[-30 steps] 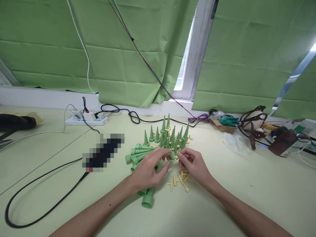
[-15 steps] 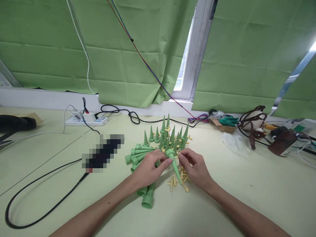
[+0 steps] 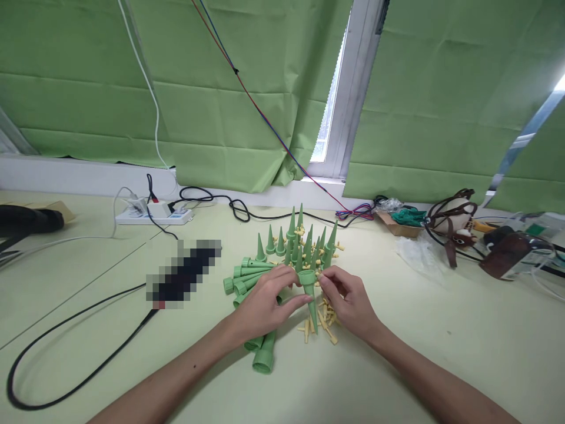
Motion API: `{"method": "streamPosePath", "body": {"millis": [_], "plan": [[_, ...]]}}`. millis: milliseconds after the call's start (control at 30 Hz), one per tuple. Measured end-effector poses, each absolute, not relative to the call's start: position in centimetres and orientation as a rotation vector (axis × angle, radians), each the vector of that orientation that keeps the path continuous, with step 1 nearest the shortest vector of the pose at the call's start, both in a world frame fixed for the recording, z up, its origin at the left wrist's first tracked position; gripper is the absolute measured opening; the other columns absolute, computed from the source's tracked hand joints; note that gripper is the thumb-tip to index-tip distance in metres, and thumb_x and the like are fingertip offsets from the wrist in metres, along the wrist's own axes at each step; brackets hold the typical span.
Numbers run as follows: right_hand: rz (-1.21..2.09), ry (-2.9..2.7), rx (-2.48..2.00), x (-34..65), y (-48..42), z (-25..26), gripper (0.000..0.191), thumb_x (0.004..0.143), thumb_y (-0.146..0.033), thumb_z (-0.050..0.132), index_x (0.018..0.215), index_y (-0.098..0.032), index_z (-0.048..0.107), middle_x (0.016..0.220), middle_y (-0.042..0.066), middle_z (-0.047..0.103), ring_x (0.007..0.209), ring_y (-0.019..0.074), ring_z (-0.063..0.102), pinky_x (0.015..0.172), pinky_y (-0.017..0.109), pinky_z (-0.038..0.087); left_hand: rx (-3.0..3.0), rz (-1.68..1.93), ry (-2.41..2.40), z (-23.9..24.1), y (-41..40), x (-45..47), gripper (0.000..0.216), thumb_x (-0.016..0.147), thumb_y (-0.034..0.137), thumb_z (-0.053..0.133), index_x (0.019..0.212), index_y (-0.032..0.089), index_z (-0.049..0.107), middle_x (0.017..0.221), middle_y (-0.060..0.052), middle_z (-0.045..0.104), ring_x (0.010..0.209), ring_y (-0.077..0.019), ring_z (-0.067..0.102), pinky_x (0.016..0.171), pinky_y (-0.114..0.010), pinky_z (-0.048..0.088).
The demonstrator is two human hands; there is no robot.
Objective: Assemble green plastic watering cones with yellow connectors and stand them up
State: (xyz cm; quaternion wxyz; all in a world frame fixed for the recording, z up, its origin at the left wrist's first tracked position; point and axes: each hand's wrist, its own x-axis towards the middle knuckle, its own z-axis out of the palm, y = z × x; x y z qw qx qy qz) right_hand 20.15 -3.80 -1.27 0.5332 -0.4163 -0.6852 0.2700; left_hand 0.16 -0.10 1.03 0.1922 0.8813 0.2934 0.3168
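Observation:
My left hand (image 3: 263, 303) pinches a green cone-shaped spike (image 3: 310, 294) near its wide end, tip pointing down toward the table. My right hand (image 3: 348, 300) is closed in a pinch at the spike's wide end, its fingertips pressed on something too small to make out. Under my hands lies a scatter of small yellow pegs (image 3: 324, 324). Behind them several green spikes stand upright (image 3: 304, 241), some with yellow pegs on them. More green spikes lie on their sides (image 3: 247, 274) to the left, and two lie below my left wrist (image 3: 263, 352).
A blurred dark object (image 3: 183, 274) with a black cable (image 3: 66, 330) lies to the left. A white power strip (image 3: 152, 215) sits by the wall. At the right are a clear plastic bag (image 3: 417, 250), a cardboard tray (image 3: 399, 224) and brown straps (image 3: 454, 224). Green curtains hang behind.
A green spike came up out of the pile between my hands. It has swung from slanting to nearly upright with its tip down. Both hands stayed in place.

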Motion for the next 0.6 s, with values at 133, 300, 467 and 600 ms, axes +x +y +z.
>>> {"method": "streamPosePath", "body": {"millis": [133,300,467,600], "plan": [[0.636,-1.659,-0.991,20.12,-3.93,-1.14,0.024,0.099,-0.029,0.049,0.079,-0.018,0.056,0.064,-0.004,0.045,0.056,0.0108,0.037,0.052,0.024,0.030,2.521,0.955,0.736,0.60,0.02,0.07,0.016,0.094,0.032,0.060,0.090,0.017,0.059,0.089,-0.003,0.057,0.084,-0.0180,0.052,0.075,-0.029,0.044],[0.635,-1.679,-1.010,20.02,-3.96,-1.07,0.026,0.099,-0.030,0.048,0.077,-0.018,0.055,0.062,-0.004,0.044,0.054,0.0107,0.036,0.051,0.024,0.029,2.578,1.048,0.620,0.24,0.09,-0.08,0.010,0.094,0.017,0.056,0.102,0.016,0.062,0.097,-0.006,0.061,0.090,-0.0191,0.054,0.079,-0.030,0.046],[0.640,-1.683,-1.022,19.97,-3.73,-1.18,0.028,0.099,-0.031,0.048,0.075,-0.018,0.054,0.061,-0.004,0.044,0.053,0.0104,0.035,0.050,0.024,0.029,2.657,1.079,0.582,0.28,0.19,0.03,0.017,0.094,0.012,0.053,0.107,0.017,0.062,0.097,-0.007,0.062,0.091,-0.0198,0.055,0.079,-0.031,0.046],[0.631,-1.670,-1.023,19.98,-3.76,-1.23,0.027,0.099,-0.031,0.049,0.077,-0.018,0.055,0.062,-0.004,0.045,0.054,0.0104,0.036,0.050,0.024,0.030,2.595,1.061,0.666,0.49,-0.04,0.14,0.019,0.091,0.010,0.053,0.106,0.018,0.061,0.097,-0.005,0.062,0.092,-0.0190,0.056,0.079,-0.030,0.046]]}}
